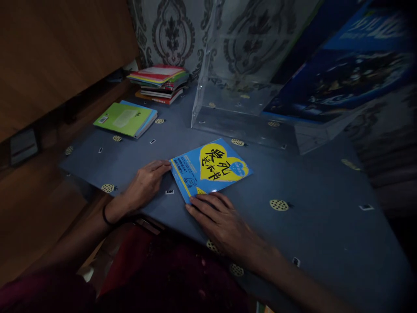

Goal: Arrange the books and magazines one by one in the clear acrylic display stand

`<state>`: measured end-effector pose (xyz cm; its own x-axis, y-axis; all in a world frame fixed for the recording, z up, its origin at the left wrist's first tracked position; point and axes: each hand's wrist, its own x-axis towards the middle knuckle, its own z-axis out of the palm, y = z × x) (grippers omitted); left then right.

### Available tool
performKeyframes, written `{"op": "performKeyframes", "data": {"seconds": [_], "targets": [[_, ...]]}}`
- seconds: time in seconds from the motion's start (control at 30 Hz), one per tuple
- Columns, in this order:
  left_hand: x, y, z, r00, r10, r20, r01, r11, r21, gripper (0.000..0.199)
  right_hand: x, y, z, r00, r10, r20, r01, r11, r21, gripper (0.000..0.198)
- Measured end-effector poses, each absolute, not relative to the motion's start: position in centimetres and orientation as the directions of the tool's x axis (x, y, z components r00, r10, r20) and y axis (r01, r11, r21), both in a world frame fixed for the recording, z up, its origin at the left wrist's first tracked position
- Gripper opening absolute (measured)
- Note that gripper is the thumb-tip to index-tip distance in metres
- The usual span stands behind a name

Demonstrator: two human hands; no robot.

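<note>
A blue book [192, 163] with a yellow heart and black handwritten-style characters lies flat on the patterned tablecloth, cover up. My left hand [146, 180] rests at its left corner, fingers stretched out side by side and the tips touching the edge. At the near corner, my right hand [221, 219] lies with fingers extended, the tips over the book's lower edge. Both thumbs are mostly hidden. A dark band circles my left wrist.
To the left, a green book [125, 119] lies over a blue one. Behind it stands a stack of books [161, 82]. A clear acrylic holder [241, 130] stands at the back, with a large dark-blue picture book [345, 74] leaning at its right. The blue-grey table [319, 174] has pineapple prints.
</note>
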<state>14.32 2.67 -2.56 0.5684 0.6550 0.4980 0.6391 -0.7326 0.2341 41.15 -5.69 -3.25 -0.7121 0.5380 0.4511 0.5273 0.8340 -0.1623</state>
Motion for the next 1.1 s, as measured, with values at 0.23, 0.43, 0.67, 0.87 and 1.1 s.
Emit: {"op": "performKeyframes", "data": {"seconds": [0.23, 0.43, 0.67, 0.87, 1.1], "targets": [[14.3, 3.7, -1.3, 0.587, 0.703, 0.401, 0.668, -0.701, 0.25, 0.033, 41.3, -5.7, -2.9, -0.718, 0.556, 0.418, 0.523, 0.828, -0.203, 0.036], [16.9, 6.4, -0.6, 0.629, 0.725, 0.279, 0.719, -0.68, 0.147, 0.028, 40.9, -6.2, -1.4, -0.646, 0.67, 0.366, 0.562, 0.742, -0.366, 0.029], [21.7, 10.5, -0.3, 0.654, 0.735, 0.176, 0.712, -0.678, 0.184, 0.029, 41.6, -5.4, -2.4, -0.318, 0.852, 0.416, 0.714, 0.504, -0.485, 0.033], [24.0, 12.3, -0.2, 0.688, 0.714, 0.132, 0.675, -0.696, 0.244, 0.029, 45.9, -2.7, -4.1, -0.085, 0.901, 0.425, 0.903, 0.25, -0.349, 0.037], [26.9, 14.2, -1.0, 0.752, 0.634, 0.179, 0.577, -0.765, 0.286, 0.036, 45.9, -2.7, -4.4, -0.027, 0.908, 0.418, 0.944, 0.16, -0.287, 0.041]]}}
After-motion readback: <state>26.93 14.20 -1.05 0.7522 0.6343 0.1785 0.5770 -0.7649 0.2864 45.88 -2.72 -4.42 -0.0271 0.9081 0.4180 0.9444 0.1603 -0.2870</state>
